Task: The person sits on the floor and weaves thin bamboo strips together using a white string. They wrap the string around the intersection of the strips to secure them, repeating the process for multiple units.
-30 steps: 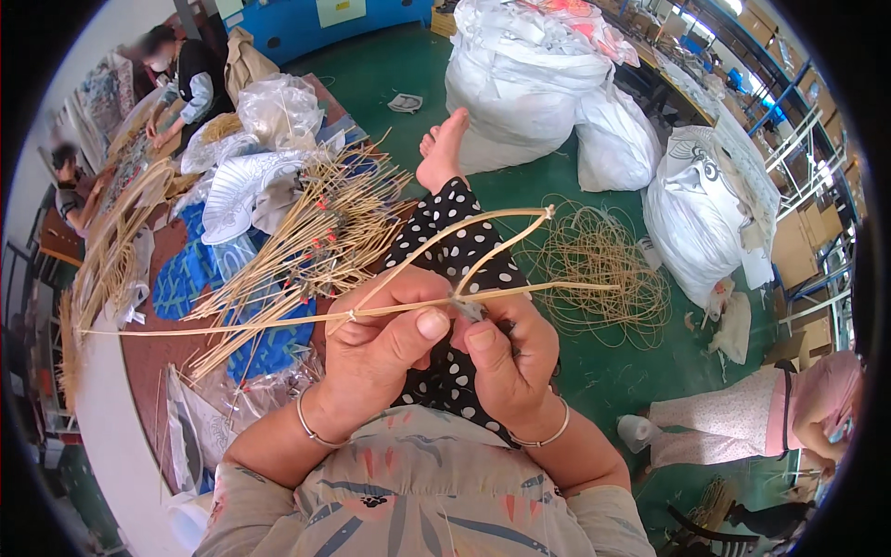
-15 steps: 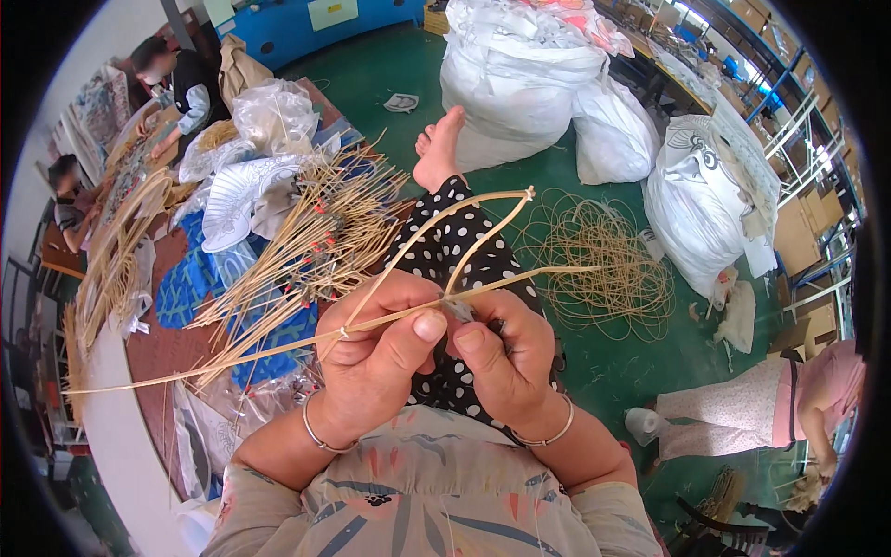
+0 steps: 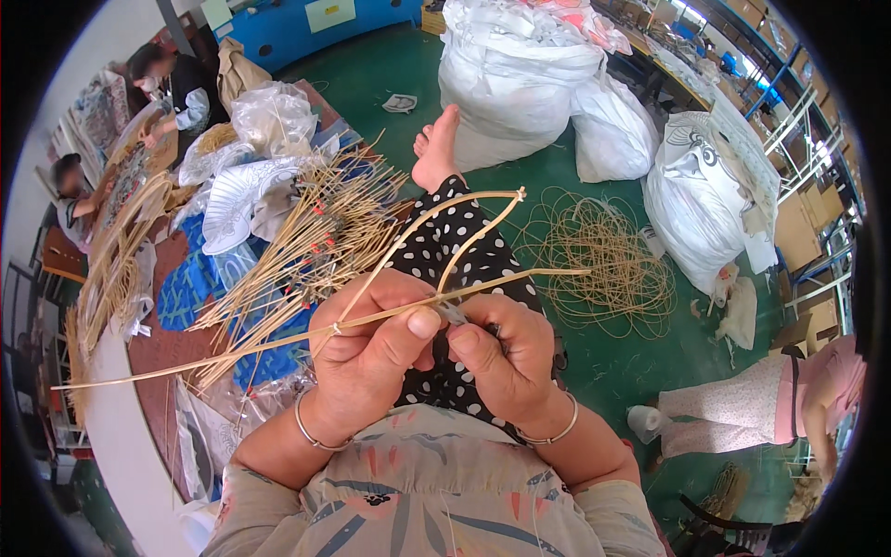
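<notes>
At centre, the left hand's (image 3: 367, 357) grip pinches the cane frame (image 3: 401, 240) where its lengths meet, seemingly steadying that joint, while the right hand's (image 3: 506, 357) grip nips a small grey strip (image 3: 452, 314) there. Leftward, the frame's long end overhangs the worktop (image 3: 119, 418), crowded with loose sticks (image 3: 320, 237); coiled cane (image 3: 603, 265) lies right, white sacks (image 3: 515, 102) at top.

No words or nos. legible in this fig. Pale rect. label (image 3: 330, 13) w/ tiny marks, mounted on blue panel (image 3: 376, 25), top edge: too small to read. Sm. printed sheet (image 3: 400, 103) on floor (image 3: 371, 79): print likewise illegible. White sheet (image 3: 691, 158) on plastic sack (image 3: 682, 213), r.: dk. line art incl. eye-like motif, i.e. a drawing. Fan-shaped sheet (image 3: 232, 209), l.: fine line pattern only.
</notes>
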### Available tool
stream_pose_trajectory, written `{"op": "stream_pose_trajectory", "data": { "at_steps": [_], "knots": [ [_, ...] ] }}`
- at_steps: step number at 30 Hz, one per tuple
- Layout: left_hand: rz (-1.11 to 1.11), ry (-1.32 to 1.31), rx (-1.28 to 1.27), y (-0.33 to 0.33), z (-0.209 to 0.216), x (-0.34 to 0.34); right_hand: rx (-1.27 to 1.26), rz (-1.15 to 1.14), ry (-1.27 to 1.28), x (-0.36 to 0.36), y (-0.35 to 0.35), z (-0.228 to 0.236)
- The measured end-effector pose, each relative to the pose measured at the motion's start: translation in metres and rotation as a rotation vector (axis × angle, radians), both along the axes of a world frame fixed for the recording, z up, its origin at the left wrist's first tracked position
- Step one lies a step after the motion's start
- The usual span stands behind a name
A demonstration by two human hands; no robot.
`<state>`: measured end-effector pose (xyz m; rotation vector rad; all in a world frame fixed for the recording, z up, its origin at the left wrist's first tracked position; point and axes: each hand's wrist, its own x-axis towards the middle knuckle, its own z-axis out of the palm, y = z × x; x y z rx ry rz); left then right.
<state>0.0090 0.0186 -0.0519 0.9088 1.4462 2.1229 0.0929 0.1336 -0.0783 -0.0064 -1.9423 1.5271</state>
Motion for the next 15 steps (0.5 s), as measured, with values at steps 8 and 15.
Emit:
{"op": "stream_pose_trajectory", "data": {
  "at_steps": [8, 15],
  "knots": [
    [-0.035, -0.04, 0.004, -0.0004, -0.002, -0.0009, -0.056, 0.011, 0.014, -0.0014, -0.0029, -0.0068],
    [-0.051, -0.093, 0.036, -0.0008, -0.0065, 0.0001, -0.06, -0.011, 0.049, -0.003, -0.0085, -0.0062]
  ]
}}
